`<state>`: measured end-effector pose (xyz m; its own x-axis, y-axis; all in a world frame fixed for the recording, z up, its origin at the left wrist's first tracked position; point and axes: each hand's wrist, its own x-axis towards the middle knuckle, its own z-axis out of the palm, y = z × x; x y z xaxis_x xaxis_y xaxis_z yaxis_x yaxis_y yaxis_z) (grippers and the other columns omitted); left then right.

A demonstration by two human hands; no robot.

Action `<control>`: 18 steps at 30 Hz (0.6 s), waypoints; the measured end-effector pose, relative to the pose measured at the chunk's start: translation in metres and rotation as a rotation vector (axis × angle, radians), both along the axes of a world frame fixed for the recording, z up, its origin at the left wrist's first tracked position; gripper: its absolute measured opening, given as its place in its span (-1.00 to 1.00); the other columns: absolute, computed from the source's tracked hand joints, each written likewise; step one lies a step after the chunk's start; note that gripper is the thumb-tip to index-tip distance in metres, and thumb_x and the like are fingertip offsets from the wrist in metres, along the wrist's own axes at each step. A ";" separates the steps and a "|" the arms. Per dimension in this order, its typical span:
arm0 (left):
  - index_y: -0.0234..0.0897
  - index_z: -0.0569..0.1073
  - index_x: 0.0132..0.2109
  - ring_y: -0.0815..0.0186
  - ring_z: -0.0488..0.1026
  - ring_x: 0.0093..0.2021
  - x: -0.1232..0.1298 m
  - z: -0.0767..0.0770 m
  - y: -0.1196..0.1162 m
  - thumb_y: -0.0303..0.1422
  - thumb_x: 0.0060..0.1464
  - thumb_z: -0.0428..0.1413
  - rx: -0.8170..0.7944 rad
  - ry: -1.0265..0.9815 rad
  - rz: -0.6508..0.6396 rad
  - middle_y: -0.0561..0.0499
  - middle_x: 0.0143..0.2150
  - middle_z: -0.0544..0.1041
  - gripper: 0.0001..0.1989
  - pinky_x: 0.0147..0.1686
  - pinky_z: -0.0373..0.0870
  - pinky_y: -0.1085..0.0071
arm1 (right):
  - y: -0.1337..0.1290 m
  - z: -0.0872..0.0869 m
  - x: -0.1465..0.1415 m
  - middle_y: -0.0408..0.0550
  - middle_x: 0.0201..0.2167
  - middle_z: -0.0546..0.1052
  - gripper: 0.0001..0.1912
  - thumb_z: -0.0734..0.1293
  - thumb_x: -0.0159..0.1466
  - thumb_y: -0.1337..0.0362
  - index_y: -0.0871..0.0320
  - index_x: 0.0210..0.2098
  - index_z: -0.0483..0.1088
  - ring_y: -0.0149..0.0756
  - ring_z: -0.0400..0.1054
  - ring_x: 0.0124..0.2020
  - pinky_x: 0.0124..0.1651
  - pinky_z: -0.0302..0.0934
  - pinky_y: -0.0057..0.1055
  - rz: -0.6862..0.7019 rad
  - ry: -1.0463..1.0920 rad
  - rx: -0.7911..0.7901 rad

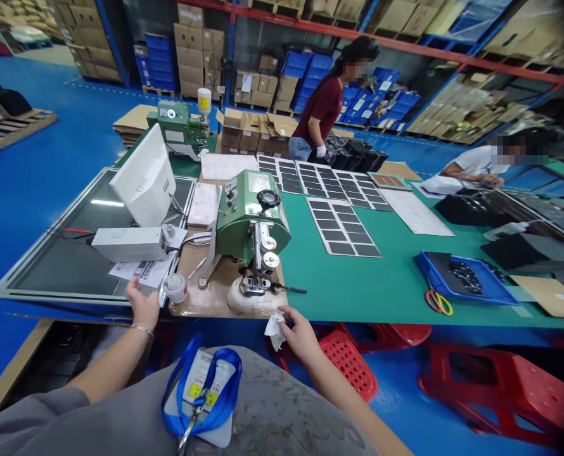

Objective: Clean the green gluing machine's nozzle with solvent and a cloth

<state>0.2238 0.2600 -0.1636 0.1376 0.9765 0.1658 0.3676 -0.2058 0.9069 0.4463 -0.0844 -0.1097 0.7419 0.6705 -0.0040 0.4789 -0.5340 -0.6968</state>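
Observation:
Pinched in my right hand (298,330) is a crumpled white tissue (275,330), held at the near edge of the table. My left hand (143,306) is at the table's edge, its fingers apart over papers (154,272), just left of a small white bottle (175,288). Between and beyond my hands stands a green machine (251,218) with two round dials and a black knob, on a brown board (220,304). A white round pad (244,297) sits at its front, with a black-handled tool (289,289) beside it.
A white monitor (144,177) and grey box (128,244) stand left. Sheets of black labels (343,227), a blue tray (467,278) and scissors (438,303) lie right. Red stools (500,392) are under the table. Two people are beyond, one in red (317,107), one in white (481,158).

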 end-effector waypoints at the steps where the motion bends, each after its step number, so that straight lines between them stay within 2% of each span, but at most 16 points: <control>1: -0.31 0.04 0.13 0.10 0.18 0.10 -0.001 -0.015 -0.009 -0.51 -0.25 0.13 -0.047 0.032 -0.009 -0.20 0.10 0.10 -0.26 0.10 0.12 0.11 | 0.002 0.002 0.001 -0.06 -0.36 0.44 -0.65 0.21 0.12 0.25 0.15 -0.10 0.36 -0.27 0.34 -0.29 -0.11 0.22 -0.32 0.012 0.000 -0.002; 2: -0.31 0.02 0.14 0.06 0.16 0.12 0.001 -0.027 -0.016 -0.49 -0.26 0.17 -0.085 0.061 -0.027 -0.21 0.11 0.10 -0.22 0.12 0.10 0.10 | 0.003 0.003 0.002 -0.06 -0.36 0.44 -0.65 0.21 0.12 0.25 0.16 -0.11 0.37 -0.27 0.34 -0.28 -0.11 0.21 -0.32 0.025 0.000 -0.004; 4: -0.29 0.02 0.14 0.02 0.16 0.15 0.013 -0.040 -0.023 -0.42 -0.31 0.25 -0.113 0.086 -0.099 -0.20 0.13 0.14 -0.14 0.12 0.12 0.11 | 0.006 0.007 0.003 -0.06 -0.34 0.45 -0.67 0.21 0.11 0.26 0.16 -0.14 0.39 -0.27 0.33 -0.27 -0.09 0.20 -0.32 0.055 0.002 -0.008; 8: -0.27 0.07 0.10 0.08 0.28 0.07 0.040 -0.039 -0.014 -0.30 -0.30 0.28 -0.132 0.114 -0.219 -0.16 0.06 0.28 -0.18 0.06 0.22 0.15 | 0.009 0.014 0.005 -0.05 -0.29 0.48 -0.74 0.22 0.10 0.29 0.15 -0.22 0.42 -0.27 0.34 -0.25 -0.09 0.19 -0.32 0.107 0.003 -0.013; 12: -0.31 0.23 0.00 0.08 0.35 -0.01 0.046 -0.021 -0.016 -0.29 -0.31 0.27 -0.076 0.134 -0.380 -0.15 -0.05 0.38 -0.33 0.04 0.24 0.10 | 0.004 0.015 0.008 -0.05 -0.32 0.49 -0.77 0.22 0.10 0.30 0.14 -0.27 0.43 -0.27 0.34 -0.27 -0.11 0.20 -0.33 0.131 0.001 -0.011; 15: -0.29 0.31 -0.05 0.08 0.34 0.01 0.036 0.002 -0.039 -0.29 -0.40 0.30 -0.007 0.148 -0.562 -0.12 -0.05 0.38 -0.33 0.08 0.22 0.15 | -0.002 0.013 0.012 -0.04 -0.29 0.49 -0.77 0.21 0.10 0.30 0.15 -0.27 0.42 -0.26 0.35 -0.25 -0.10 0.20 -0.33 0.132 0.007 -0.001; 18: -0.26 0.30 -0.01 0.09 0.32 0.05 0.022 0.030 -0.067 -0.27 -0.41 0.31 0.056 0.199 -0.790 -0.10 -0.01 0.37 -0.29 0.12 0.18 0.19 | -0.007 0.011 0.016 -0.03 -0.29 0.49 -0.76 0.21 0.10 0.31 0.16 -0.26 0.42 -0.27 0.35 -0.25 -0.11 0.21 -0.33 0.128 0.020 0.012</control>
<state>0.2463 0.1927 -0.1338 0.8141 0.5700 0.1114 0.2481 -0.5147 0.8207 0.4626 -0.0911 -0.0984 0.6497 0.7601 -0.0097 0.5285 -0.4608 -0.7130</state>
